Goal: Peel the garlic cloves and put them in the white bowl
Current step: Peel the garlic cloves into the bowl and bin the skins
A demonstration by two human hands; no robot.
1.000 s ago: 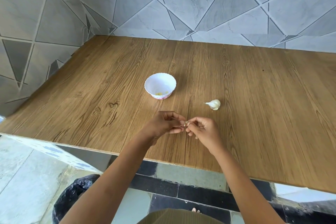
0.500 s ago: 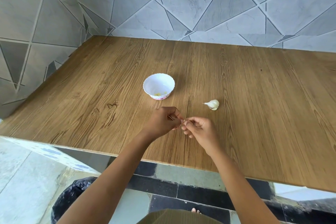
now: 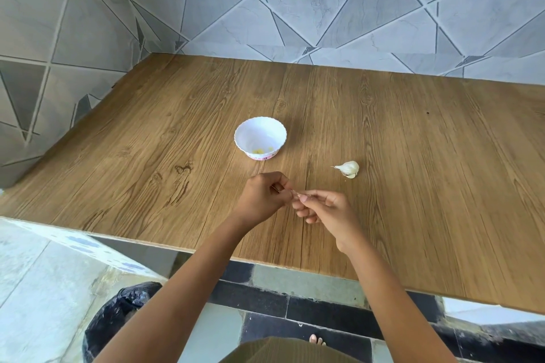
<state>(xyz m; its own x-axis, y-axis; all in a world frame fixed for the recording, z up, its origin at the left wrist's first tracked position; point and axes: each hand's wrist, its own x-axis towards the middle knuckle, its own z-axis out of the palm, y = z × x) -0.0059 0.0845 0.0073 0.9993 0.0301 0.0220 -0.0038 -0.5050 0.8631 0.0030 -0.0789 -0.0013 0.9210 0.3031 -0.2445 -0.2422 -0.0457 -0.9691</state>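
Observation:
A small white bowl [image 3: 260, 134] with a scalloped rim stands on the wooden table [image 3: 413, 186], with a few yellowish peeled cloves at its bottom. To its right lies a partial garlic bulb [image 3: 348, 168] in white skin. Just below the bowl, my left hand [image 3: 263, 197] and my right hand [image 3: 324, 209] meet fingertip to fingertip over the table, both pinching a small garlic clove [image 3: 297, 196] between them. The clove is mostly hidden by my fingers.
The table's near edge runs below my wrists. A bin lined with a black bag [image 3: 118, 321] stands on the floor at lower left. Grey tiled walls close off the table's back and left side.
My hands have stayed together on the clove, with the left fingers curling slightly tighter. The view has shifted a little; the bowl and the bulb have not moved.

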